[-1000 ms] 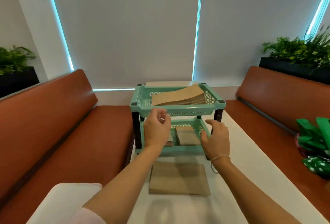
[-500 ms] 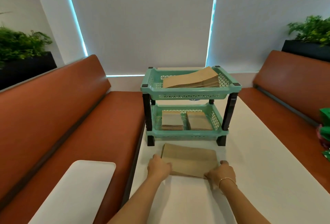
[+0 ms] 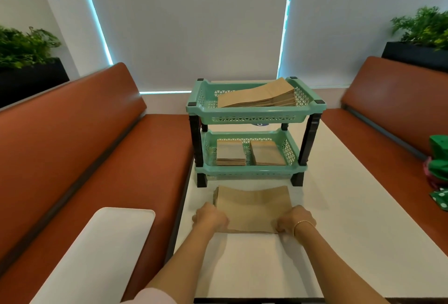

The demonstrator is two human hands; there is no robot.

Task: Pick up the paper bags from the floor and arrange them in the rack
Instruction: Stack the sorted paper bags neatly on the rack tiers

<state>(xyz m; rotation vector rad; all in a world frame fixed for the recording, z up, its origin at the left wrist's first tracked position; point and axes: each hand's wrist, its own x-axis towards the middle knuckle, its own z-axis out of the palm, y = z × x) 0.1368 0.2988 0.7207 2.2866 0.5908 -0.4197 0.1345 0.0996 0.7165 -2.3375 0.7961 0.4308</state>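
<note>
On the white counter (image 3: 339, 206), just in front of the rack (image 3: 254, 112), we see a stack of bags (image 3: 252, 206) lying flat, its long axis running left to right and its near edge squared toward us. Our left hand (image 3: 211, 217) is curled on the near left corner of that stack, and our right hand (image 3: 294, 220) is curled on the near right corner; both are clamped on the bags, with the far edge bowing slightly upward between them. A thin bracelet (image 3: 301, 225) circles the right wrist.

Up in the rack's top tray (image 3: 254, 119) another pile (image 3: 259, 96) lies with its long axis left to right, its right end propped higher on the rim. Down in the lower tray (image 3: 252, 170) 2 smaller stacks sit side by side, the left stack (image 3: 230, 152) and the right stack (image 3: 266, 152), apart from each other, their long axes pointing away from us.

Against the frame 0.5 s ago, little differs: both hands were already at those 2 near corners, and the bags lay in the same spot. 1 s ago, both hands were up at the rack's front, and the bags on the counter lay untouched.

Orange benches (image 3: 84, 158) flank the counter, with a white tray (image 3: 97, 250) on the left one and green bags (image 3: 438, 170) on the right.
</note>
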